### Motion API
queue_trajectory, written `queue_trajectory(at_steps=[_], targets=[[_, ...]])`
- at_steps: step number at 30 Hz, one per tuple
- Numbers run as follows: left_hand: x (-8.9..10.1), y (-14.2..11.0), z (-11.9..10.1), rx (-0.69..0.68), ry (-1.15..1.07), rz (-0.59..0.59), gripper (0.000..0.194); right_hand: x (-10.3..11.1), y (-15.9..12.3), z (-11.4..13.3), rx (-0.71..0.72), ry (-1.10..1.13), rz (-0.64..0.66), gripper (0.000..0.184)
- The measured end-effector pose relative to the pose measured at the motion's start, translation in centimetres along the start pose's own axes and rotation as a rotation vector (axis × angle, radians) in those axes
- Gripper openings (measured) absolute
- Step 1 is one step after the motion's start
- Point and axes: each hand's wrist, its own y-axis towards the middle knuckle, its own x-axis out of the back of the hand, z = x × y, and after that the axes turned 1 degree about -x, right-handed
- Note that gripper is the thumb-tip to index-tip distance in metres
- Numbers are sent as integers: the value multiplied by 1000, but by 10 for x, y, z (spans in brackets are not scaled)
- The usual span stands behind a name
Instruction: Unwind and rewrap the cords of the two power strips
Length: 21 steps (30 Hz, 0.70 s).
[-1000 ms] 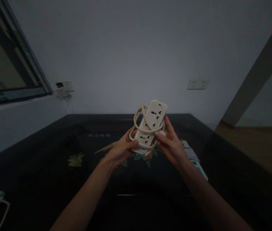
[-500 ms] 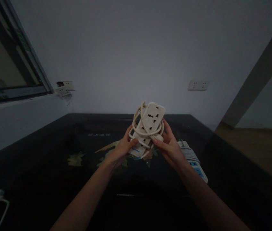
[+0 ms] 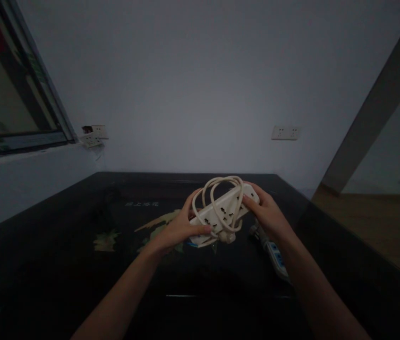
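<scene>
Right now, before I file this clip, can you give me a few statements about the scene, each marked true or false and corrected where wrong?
1. The left hand and right hand both hold the white power strip. True.
2. Its cord hangs straight down. False: the cream cord crosses the socket face in loops.
3. A blue-panelled power strip lies on the black tabletop. True.
4. The wall has sockets only near the window. False: a double socket plate is farther right.
5. A leaf motif shows on the tabletop. True.
</scene>
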Motion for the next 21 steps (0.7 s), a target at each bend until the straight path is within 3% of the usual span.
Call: queue_trajectory(at_steps=[2, 8, 15, 18, 21], targets=[[-1, -1, 0, 25, 4, 22, 103, 6, 0, 2, -32, -44, 37, 48], [0, -1, -2, 64, 58, 18, 99, 26, -5, 9, -62, 51, 322, 58], [3, 0, 6, 21, 88, 45, 93, 16, -1, 4, -85, -88, 220, 46], [6, -2, 4, 47, 101, 119, 90, 14, -1, 0, -76, -132, 269, 45], [8, -3, 1, 48, 167, 223, 84, 14, -3, -5, -159, -84, 378, 47]])
